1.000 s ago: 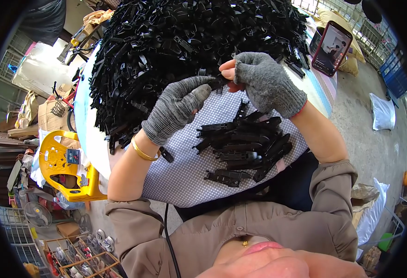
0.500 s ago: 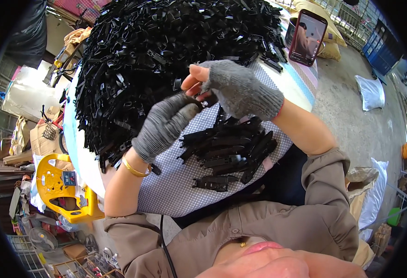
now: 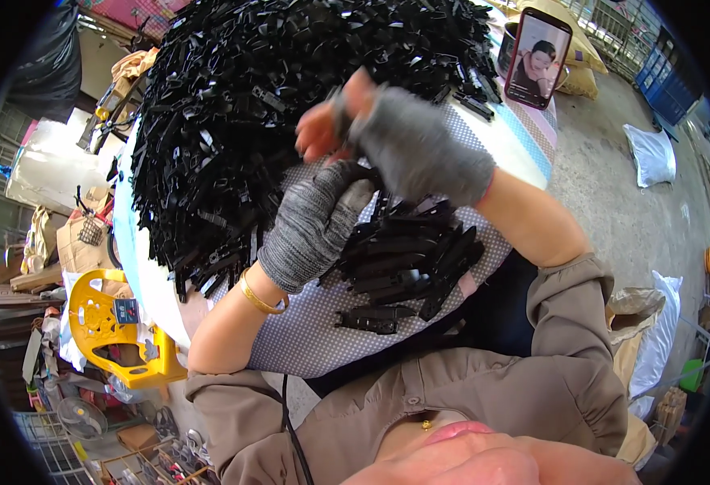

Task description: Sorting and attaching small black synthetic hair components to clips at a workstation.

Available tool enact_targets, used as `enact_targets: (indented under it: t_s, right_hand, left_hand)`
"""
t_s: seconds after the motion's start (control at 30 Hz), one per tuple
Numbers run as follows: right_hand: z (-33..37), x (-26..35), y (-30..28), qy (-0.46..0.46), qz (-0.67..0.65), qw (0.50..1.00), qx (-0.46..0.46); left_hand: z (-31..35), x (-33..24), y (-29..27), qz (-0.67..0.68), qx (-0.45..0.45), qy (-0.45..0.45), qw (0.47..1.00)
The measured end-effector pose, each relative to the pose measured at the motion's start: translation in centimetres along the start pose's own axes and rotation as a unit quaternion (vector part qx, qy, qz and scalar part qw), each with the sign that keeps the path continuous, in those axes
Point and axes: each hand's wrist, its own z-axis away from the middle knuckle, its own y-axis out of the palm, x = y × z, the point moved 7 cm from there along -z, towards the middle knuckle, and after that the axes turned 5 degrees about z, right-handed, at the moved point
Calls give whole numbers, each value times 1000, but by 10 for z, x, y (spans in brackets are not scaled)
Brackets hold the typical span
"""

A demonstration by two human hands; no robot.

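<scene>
Grey fingerless gloves cover both hands, which meet above the near side of a large heap of black plastic parts. My left hand is closed, its fingers curled around something dark that they mostly hide. Just above and to its right is my right hand, blurred by motion. Its thumb stands away from its bent fingers, and nothing shows between them. Below the hands, a smaller pile of long black plastic parts lies on the dotted tablecloth.
A phone with a lit screen stands at the table's far right, before a dark cup. Left of the table is a yellow plastic chair. White sacks lie on the concrete floor at right. A fan stands lower left.
My left hand has shifted right and slightly nearer to me. The right hand's thumb has lifted away from its fingers, which have moved left. The phone's picture has changed.
</scene>
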Motion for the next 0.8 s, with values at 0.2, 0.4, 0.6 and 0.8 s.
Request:
enact_targets:
  t_s: [0.2,0.4,0.6,0.8]
  right_hand:
    - [-8,-41,-119,131,134,952,-240]
    - [-11,-29,-65,32,554,831,-37]
    - [-11,-46,-31,60,677,733,29]
    - [-6,-42,-28,63,663,744,53]
  left_hand:
    - [16,-28,17,-160,132,114,972]
    - [6,-8,-3,7,108,36,994]
    - [-19,40,1,-477,56,53,875]
    - [-13,29,2,-447,70,53,890]
